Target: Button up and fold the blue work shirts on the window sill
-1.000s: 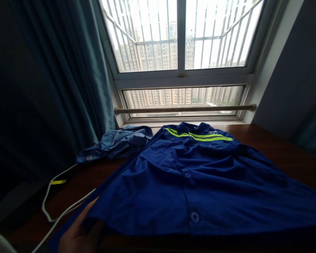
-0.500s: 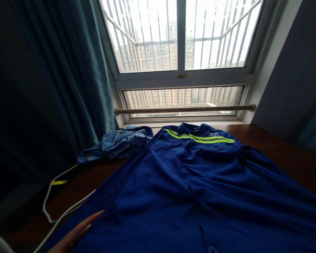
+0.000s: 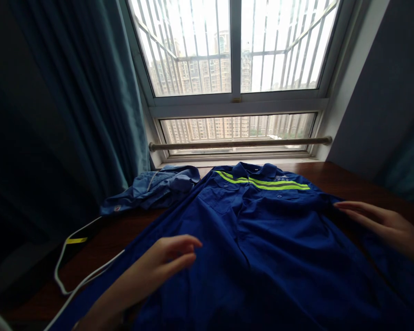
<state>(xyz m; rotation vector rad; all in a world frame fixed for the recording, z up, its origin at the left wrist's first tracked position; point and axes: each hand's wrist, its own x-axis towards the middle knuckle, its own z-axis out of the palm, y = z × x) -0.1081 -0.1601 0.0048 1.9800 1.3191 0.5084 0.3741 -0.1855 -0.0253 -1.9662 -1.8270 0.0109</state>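
Note:
A dark blue work shirt (image 3: 210, 220) with a yellow-green reflective band (image 3: 279, 185) lies spread out, its collar toward the window. Over its left front hovers my left hand (image 3: 174, 255), fingers loosely bent and thumb apart, with nothing in it. My right hand (image 3: 379, 218) is at the shirt's right edge below the shoulder, thumb and fingertips drawn together on the cloth by the sleeve. A dark gap shows between the shirt's body and that sleeve. The lower part of the shirt runs out of the picture.
A lighter blue garment (image 3: 155, 186) lies crumpled on the brown wooden surface (image 3: 362, 181), beside a blue curtain (image 3: 124, 115). A white cord (image 3: 79, 285) with a yellow tag (image 3: 76, 240) loops at the left. Behind are a window (image 3: 234, 103) and a horizontal bar (image 3: 241, 144).
My left hand has moved up and right over the shirt. My right hand has come into view at the right sleeve. The cloth there has shifted, and a gap has appeared beside the sleeve.

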